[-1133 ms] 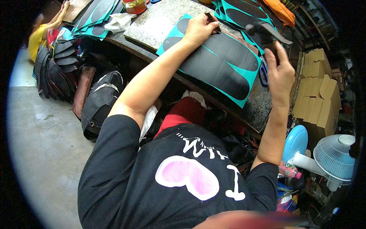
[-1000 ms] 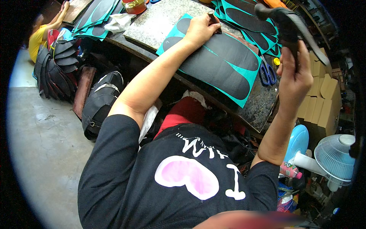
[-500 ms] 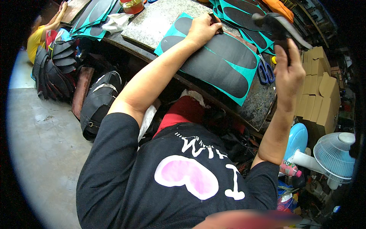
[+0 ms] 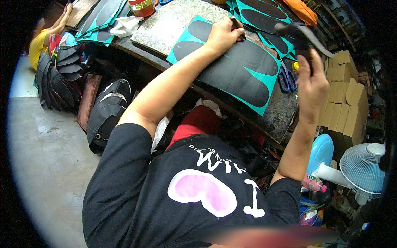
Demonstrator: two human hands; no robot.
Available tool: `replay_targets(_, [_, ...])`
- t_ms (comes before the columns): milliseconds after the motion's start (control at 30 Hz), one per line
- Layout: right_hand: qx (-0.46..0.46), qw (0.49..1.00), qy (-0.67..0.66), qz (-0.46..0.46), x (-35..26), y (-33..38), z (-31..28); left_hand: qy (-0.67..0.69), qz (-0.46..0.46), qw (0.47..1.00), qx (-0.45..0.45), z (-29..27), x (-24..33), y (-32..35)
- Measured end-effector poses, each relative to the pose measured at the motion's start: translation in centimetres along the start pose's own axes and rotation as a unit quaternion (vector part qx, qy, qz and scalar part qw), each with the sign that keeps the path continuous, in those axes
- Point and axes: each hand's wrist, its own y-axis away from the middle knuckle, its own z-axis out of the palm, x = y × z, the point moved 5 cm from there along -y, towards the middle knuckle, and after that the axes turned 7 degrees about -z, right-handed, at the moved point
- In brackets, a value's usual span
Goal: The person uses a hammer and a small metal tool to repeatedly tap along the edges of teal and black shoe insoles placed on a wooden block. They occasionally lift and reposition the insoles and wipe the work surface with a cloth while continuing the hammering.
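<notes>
My left hand point(image 4: 223, 38) is closed around a short dark punch-like tool point(image 4: 237, 27), held upright against a teal sheet point(image 4: 261, 108) printed with black shoe-sole shapes. The tool's lower end stands at the far edge of the sheet. In my right hand point(image 4: 312, 82), raised to the right of the bench, is a hammer point(image 4: 295, 34) with a dark head, partly smeared by motion. The sheet lies on the bench, overhanging its near edge, and partly covers a speckled stone slab point(image 4: 159, 28). Blue-handled scissors point(image 4: 286, 78) lie at its right end.
More sole-printed sheets point(image 4: 264, 20) lie behind my hands, and another stack point(image 4: 97, 22) sits at the far left near a jar point(image 4: 142, 7). Cardboard boxes point(image 4: 345, 103) and a fan point(image 4: 362, 167) stand to the right. Someone in yellow point(image 4: 38, 47) is at the far left.
My left hand and its tool have shifted slightly to the right along the sheet's far edge. The hammer and my right hand have moved slightly down.
</notes>
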Motion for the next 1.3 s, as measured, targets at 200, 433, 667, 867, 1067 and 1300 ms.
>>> replay_targets(200, [0.070,0.990,-0.017,-0.121,-3.2,-0.2,0.9,-0.223,0.217,0.950,0.013,1.7,2.2,1.6])
replay_targets(433, [-0.121,0.984,0.119,0.056,3.3,2.9,4.0,0.151,-0.001,0.987,0.061,-0.9,0.3,-0.5])
replay_targets(667, [-0.181,0.968,0.139,0.104,4.7,5.0,4.7,0.284,-0.196,0.866,-0.361,2.0,-0.6,0.2])
replay_targets(867, [-0.208,0.957,0.162,0.120,4.7,4.8,4.7,0.191,0.031,0.974,0.119,-4.6,0.1,-3.1])
replay_targets(1067, [-0.245,0.944,0.169,0.140,4.5,4.2,4.7,0.048,-0.006,0.997,0.062,-6.3,-0.7,-0.8])
replay_targets(1300, [-0.247,0.946,0.167,0.128,4.1,3.9,4.4,0.111,-0.060,0.979,0.158,-6.9,-1.4,0.5])
